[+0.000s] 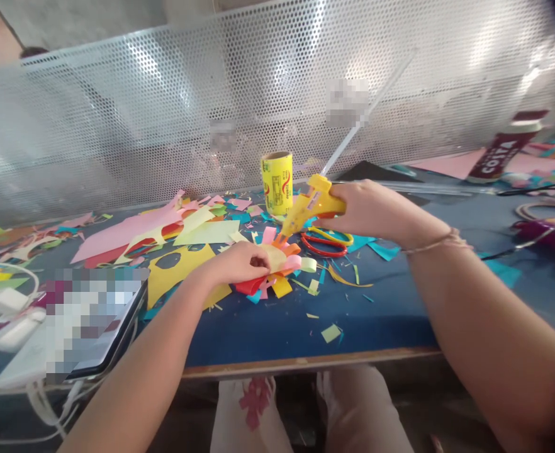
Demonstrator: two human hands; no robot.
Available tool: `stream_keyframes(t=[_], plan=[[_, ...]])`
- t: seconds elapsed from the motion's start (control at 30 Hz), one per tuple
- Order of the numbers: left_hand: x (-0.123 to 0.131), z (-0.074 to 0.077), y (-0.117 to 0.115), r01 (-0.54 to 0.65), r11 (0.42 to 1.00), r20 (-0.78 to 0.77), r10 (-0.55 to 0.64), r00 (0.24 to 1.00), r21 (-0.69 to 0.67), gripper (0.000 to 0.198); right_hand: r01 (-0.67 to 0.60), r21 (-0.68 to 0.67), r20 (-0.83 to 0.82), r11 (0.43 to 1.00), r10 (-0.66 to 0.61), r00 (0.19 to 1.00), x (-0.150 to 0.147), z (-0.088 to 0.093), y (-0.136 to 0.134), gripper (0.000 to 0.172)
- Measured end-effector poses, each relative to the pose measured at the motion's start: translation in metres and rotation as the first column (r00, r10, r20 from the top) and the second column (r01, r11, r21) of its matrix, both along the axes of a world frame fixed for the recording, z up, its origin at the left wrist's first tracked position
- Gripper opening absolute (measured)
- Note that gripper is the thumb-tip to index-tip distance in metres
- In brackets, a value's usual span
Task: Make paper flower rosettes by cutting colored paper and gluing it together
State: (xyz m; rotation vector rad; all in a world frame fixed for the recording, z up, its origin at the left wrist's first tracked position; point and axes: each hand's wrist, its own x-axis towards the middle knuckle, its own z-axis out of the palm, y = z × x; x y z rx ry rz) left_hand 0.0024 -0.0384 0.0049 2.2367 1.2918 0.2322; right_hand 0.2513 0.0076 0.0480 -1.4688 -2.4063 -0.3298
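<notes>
My right hand (pixel 376 211) is wrapped round a yellow hot glue gun (pixel 301 212), its nozzle tilted down to the left. A long clear glue stick (pixel 369 113) juts from the back of the gun. At the nozzle tip lies a flower of looped paper strips (pixel 281 277) in pink, orange, red and yellow around a pale centre. My left hand (pixel 237 261) pinches the flower's left side; its fingertips are partly hidden. Just behind the flower and below the gun are scissors (pixel 327 248) with red and yellow handles.
A yellow cardboard tube (pixel 277 185) stands behind the gun. Paper scraps (pixel 183 264) litter the blue table (pixel 315 352). A phone-like device (pixel 112 333) with white cables lies at left. A Costa bottle (pixel 506 151) leans at right, before a perforated metal panel (pixel 164 107).
</notes>
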Motion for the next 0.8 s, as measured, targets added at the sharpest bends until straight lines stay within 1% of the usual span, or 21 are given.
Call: stream_keyframes(t=[0.1,0.17,0.3,0.4,0.5,0.57,0.63,0.8], plan=[[0.0,0.0,0.0,-0.022,1.0,0.01,0.022,1.0,-0.021,0.018,-0.14,-0.035,0.092,0.99,0.142,0.986,0.001,0.0,-0.002,0.037],[-0.001,0.0,0.0,-0.024,0.999,0.021,0.025,0.999,-0.026,0.018,-0.212,-0.04,0.128,0.976,0.215,0.968,-0.003,-0.002,-0.006,0.035],[-0.002,-0.001,0.001,-0.008,0.998,0.071,0.013,0.997,-0.07,0.018,-0.264,-0.022,0.175,0.964,0.264,0.948,-0.015,-0.01,-0.014,0.028],[-0.002,-0.001,0.002,-0.021,0.997,0.081,0.027,0.996,-0.079,0.018,-0.267,-0.034,0.219,0.963,0.268,0.938,-0.019,-0.013,-0.015,0.025],[-0.003,-0.001,0.003,-0.026,0.996,0.069,0.033,0.997,-0.091,0.018,-0.225,-0.064,0.237,0.972,0.234,0.943,-0.021,-0.013,-0.014,0.026],[-0.003,-0.001,0.003,-0.052,0.993,0.049,0.057,0.997,-0.105,0.017,-0.206,-0.088,0.239,0.975,0.221,0.945,-0.022,-0.012,-0.012,0.025],[-0.003,-0.001,0.004,-0.077,0.993,0.037,0.081,0.996,-0.092,0.016,-0.208,-0.104,0.247,0.973,0.228,0.942,-0.023,-0.013,-0.012,0.023],[-0.002,-0.001,0.003,-0.055,0.997,0.071,0.058,0.996,-0.046,0.014,-0.239,-0.067,0.274,0.969,0.248,0.929,-0.024,-0.013,-0.015,0.021]])
